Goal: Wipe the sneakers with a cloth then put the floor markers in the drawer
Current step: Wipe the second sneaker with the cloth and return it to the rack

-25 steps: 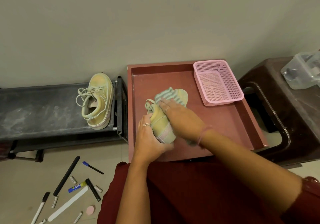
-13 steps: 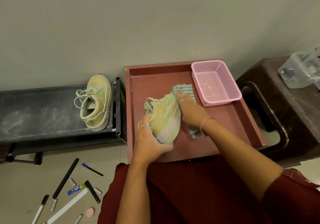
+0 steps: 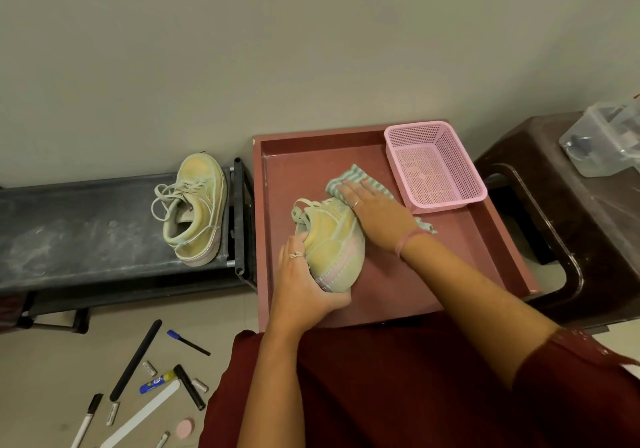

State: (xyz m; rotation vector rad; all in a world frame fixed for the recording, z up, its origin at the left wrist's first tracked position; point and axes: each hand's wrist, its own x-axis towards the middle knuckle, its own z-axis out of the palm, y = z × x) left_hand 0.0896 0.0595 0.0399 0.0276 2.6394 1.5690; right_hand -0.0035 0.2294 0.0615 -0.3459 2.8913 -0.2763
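Since a moment ago, the right hand (image 3: 372, 214) has slid the striped cloth (image 3: 360, 179) up to the shoe's toe, fingers flat on it. Left hand (image 3: 304, 281) curls round the sneaker (image 3: 332, 250) heel in the red drawer (image 3: 485, 240). Hold the heel firm; rub back toward that hand.

Green-striped cloth (image 3: 353, 177) mostly covered by right hand (image 3: 375, 215). Clear plastic container (image 3: 602, 139) cut by right edge (contents indistinct). White marker pen (image 3: 85, 421) cut by bottom edge.
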